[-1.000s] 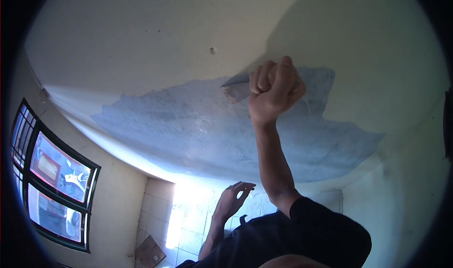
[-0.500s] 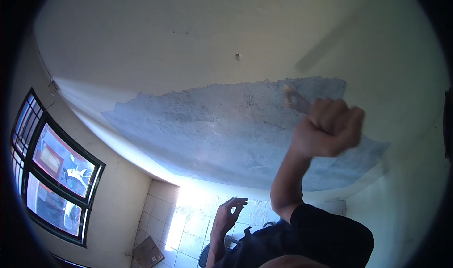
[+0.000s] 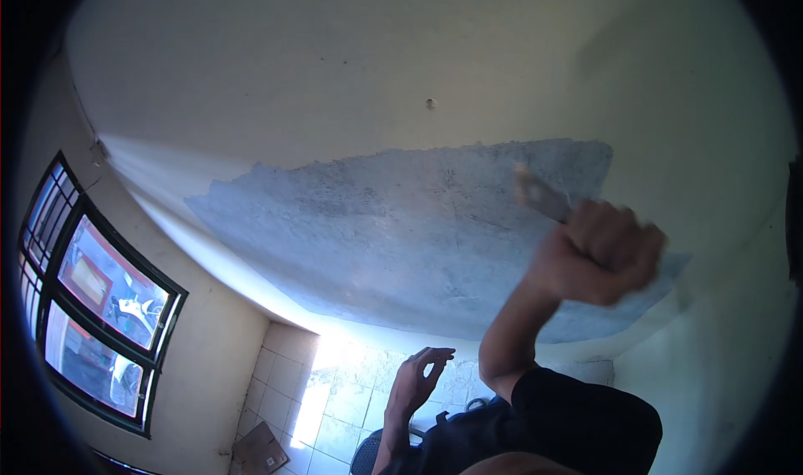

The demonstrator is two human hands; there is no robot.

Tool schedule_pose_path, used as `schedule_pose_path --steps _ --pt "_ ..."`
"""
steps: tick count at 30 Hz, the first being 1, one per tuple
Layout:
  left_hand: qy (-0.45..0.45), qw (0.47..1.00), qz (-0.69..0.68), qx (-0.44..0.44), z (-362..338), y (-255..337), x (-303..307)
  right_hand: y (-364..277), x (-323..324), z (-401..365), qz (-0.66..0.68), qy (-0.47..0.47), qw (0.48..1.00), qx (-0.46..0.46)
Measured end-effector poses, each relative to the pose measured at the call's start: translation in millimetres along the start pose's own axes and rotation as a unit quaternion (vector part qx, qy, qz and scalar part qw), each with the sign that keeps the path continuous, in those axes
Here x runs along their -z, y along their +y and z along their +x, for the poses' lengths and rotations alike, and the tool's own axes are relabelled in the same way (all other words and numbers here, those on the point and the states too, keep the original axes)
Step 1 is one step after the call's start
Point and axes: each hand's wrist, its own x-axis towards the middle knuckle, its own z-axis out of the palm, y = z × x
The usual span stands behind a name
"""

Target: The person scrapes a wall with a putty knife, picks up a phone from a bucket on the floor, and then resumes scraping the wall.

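Note:
My right hand [image 3: 595, 253] is raised before the wall, its fingers wrapped in a fist around a scraper [image 3: 542, 194]. The tool is smeared by motion; its flat grey blade with a pale tip points up and left, over the upper right of a rough grey patch [image 3: 376, 224] on the wall. Lower down, my left hand [image 3: 421, 378] hangs in front of my body, holding nothing, with its fingers loosely bent and a gap between thumb and fingers.
Cream paint covers the wall [image 3: 293, 90] around the patch, with a small hole [image 3: 432, 104] above it. At left is a dark-framed barred window [image 3: 109, 299]. Below lie a sunlit tiled floor [image 3: 343, 404] and a piece of cardboard [image 3: 261, 450].
My right hand and the scraper have moved down and slightly right. My left hand has shifted a little right and up. The view has turned slightly.

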Motion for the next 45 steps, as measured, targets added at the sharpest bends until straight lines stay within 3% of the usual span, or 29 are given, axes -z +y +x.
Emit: schedule_pose_path --steps 2,4,5,9,12,15,17,19,21,22,24,26,29,31,32,34,36,37,38,40,42,43,45 --pt "0.006 1.0 -0.017 0.014 -7 -13 -2 21 7 -1 -0.185 0.035 0.979 0.075" --pt "0.007 0.999 -0.029 0.035 -15 -24 -7 49 9 1 -0.253 -0.007 0.963 0.095" --pt "-0.001 0.999 -0.031 0.043 -17 -25 -7 60 5 -3 -0.226 -0.061 0.969 0.078" --pt "-0.013 0.999 -0.023 0.046 -24 -26 -9 43 3 -8 -0.195 -0.121 0.973 -0.003" --pt "-0.012 0.999 -0.032 0.029 -16 -19 -11 25 21 -12 -0.192 -0.055 0.974 -0.108" --pt "-0.018 0.999 -0.038 -0.005 -9 -8 -13 3 46 -29 -0.24 -0.07 0.958 -0.14" --pt "-0.03 0.998 -0.041 -0.022 -7 -1 -15 -16 71 -55 -0.338 -0.097 0.915 -0.197" --pt "-0.043 0.997 -0.045 -0.035 -6 -2 -19 -50 103 -94 -0.48 -0.155 0.816 -0.281" --pt "-0.056 0.996 -0.057 -0.036 -8 -6 -22 -98 138 -134 -0.527 -0.235 0.717 -0.391" --pt "-0.063 0.995 -0.062 -0.037 -10 -8 -23 -124 143 -151 -0.489 -0.222 0.71 -0.455" --pt "-0.084 0.991 -0.102 -0.031 -14 -24 -33 -176 143 -164 -0.535 -0.269 0.616 -0.512" --pt "-0.138 0.982 -0.131 0.008 -18 -34 -41 -213 140 -166 -0.572 -0.258 0.56 -0.541" --pt "-0.261 0.921 -0.283 0.051 -21 -53 -71 -235 144 -165 -0.649 -0.254 0.554 -0.456" --pt "-0.392 0.833 -0.382 0.082 -15 -63 -95 -226 137 -152 -0.654 -0.314 0.592 -0.352" --pt "-0.407 0.793 -0.443 0.097 -13 -50 -101 -219 133 -145 -0.651 -0.344 0.607 -0.298" --pt "-0.428 0.702 -0.555 0.129 -7 -17 -111 -208 124 -134 -0.639 -0.38 0.604 -0.289" --pt "-0.392 0.688 -0.604 0.084 2 9 -120 -190 111 -129 -0.621 -0.425 0.612 -0.242" --pt "-0.33 0.723 -0.6 0.09 9 23 -124 -183 106 -128 -0.613 -0.447 0.603 -0.246" --pt "-0.297 0.694 -0.646 0.113 17 15 -137 -179 100 -128 -0.604 -0.469 0.593 -0.251" --pt "-0.222 0.692 -0.685 0.054 29 23 -125 -177 93 -130 -0.575 -0.488 0.599 -0.269" --pt "-0.141 0.724 -0.675 -0.006 35 54 -101 -182 81 -127 -0.598 -0.505 0.568 -0.254" --pt "-0.099 0.716 -0.691 0.009 36 79 -89 -188 84 -126 -0.61 -0.524 0.538 -0.252" --pt "-0.095 0.779 -0.618 -0.037 41 69 -94 -197 89 -123 -0.611 -0.501 0.546 -0.278"
